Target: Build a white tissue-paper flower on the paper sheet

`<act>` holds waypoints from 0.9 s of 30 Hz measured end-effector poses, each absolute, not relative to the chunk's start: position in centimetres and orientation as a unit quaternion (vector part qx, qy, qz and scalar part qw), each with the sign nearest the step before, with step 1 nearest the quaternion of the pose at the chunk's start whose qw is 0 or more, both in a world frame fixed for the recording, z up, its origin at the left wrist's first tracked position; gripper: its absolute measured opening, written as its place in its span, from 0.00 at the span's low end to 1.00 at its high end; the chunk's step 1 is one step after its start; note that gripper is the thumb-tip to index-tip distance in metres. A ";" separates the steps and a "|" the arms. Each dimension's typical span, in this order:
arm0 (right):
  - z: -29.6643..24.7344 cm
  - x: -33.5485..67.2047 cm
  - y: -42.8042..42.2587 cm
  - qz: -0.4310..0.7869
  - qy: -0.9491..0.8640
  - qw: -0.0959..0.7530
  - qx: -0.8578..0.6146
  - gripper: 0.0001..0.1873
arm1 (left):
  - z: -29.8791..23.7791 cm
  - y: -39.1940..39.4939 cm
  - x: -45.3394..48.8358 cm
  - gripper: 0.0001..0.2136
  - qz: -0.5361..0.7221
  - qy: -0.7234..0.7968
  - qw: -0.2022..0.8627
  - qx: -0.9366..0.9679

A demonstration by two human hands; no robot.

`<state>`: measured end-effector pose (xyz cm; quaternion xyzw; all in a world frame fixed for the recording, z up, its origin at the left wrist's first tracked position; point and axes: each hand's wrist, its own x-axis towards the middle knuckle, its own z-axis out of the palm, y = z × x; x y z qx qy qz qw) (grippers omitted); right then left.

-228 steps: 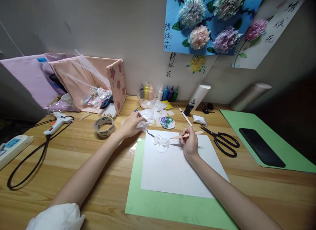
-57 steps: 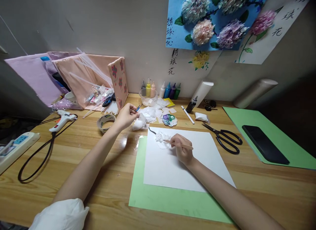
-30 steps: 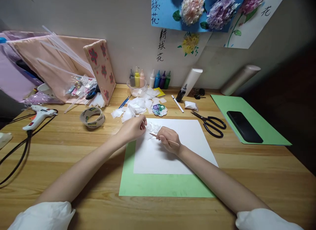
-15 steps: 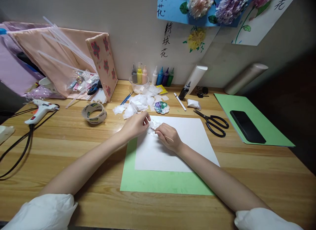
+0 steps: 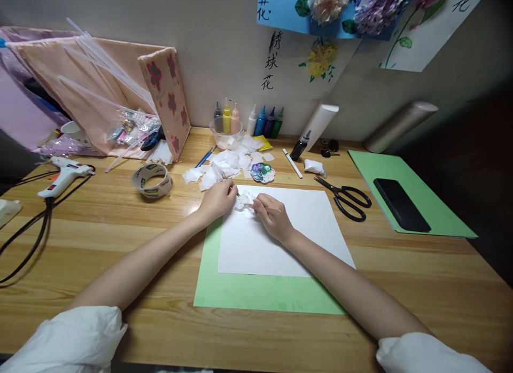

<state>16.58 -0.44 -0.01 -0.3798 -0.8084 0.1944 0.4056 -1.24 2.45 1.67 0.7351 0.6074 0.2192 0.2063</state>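
Note:
My right hand (image 5: 274, 217) is closed around a thin light-brown stick (image 5: 274, 209), whose front end reaches the crumpled white tissue paper (image 5: 243, 201). That tissue sits at the upper left of a white sheet of paper (image 5: 280, 250), which lies on a larger green sheet (image 5: 264, 294). Just left of the tissue, my left hand (image 5: 218, 202) has its fingers pinched together. A small dark tip shows by those fingers, but what they hold cannot be made out. Behind the hands lie loose white tissue squares (image 5: 226, 163) and a small paint-stained palette (image 5: 262, 172).
Black-handled scissors (image 5: 348, 197), a white pen (image 5: 292, 163) and a phone (image 5: 401, 204) on green paper are to the right. A tape roll (image 5: 152, 180) and a corded glue gun (image 5: 66, 176) lie left. Several paint bottles (image 5: 261, 122) stand along the wall.
My left hand has shifted slightly left, away from the tissue, so more of the tissue shows. The fingers of my right hand have changed position slightly on the stick.

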 end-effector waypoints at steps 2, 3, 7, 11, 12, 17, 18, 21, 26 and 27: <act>0.0 16.7 -0.6 0.192 -0.807 0.416 -0.373 0.18 | 1.3 2.3 -1.2 0.11 0.234 0.608 0.196 0.733; 0.0 16.7 -0.7 0.188 -0.806 0.424 -0.366 0.18 | 1.1 2.3 -1.2 0.12 0.239 0.608 0.190 0.733; -0.1 16.9 -1.0 0.176 -0.810 0.449 -0.333 0.17 | 0.8 2.3 -1.2 0.12 0.244 0.609 0.175 0.734; -0.1 16.9 -0.8 0.170 -0.818 0.434 -0.337 0.16 | 0.8 2.3 -1.1 0.12 0.242 0.612 0.177 0.732; 0.0 16.8 -0.8 0.170 -0.820 0.430 -0.337 0.16 | 0.8 2.3 -1.1 0.12 0.242 0.612 0.178 0.732; -0.1 16.7 -0.6 0.169 -0.829 0.409 -0.343 0.16 | 0.7 2.2 -1.1 0.12 0.240 0.612 0.176 0.733; -0.1 16.6 -0.6 0.169 -0.828 0.404 -0.349 0.16 | 0.7 2.2 -1.1 0.11 0.239 0.613 0.173 0.733; -0.1 16.5 -0.5 0.170 -0.820 0.403 -0.370 0.17 | 0.8 2.2 -1.1 0.11 0.236 0.615 0.168 0.733; 0.0 16.1 -0.3 0.181 -0.798 0.419 -0.394 0.17 | 1.0 2.1 -1.0 0.12 0.225 0.619 0.166 0.734; 0.0 16.1 -0.4 0.182 -0.798 0.420 -0.393 0.17 | 1.0 2.1 -1.0 0.12 0.223 0.620 0.163 0.734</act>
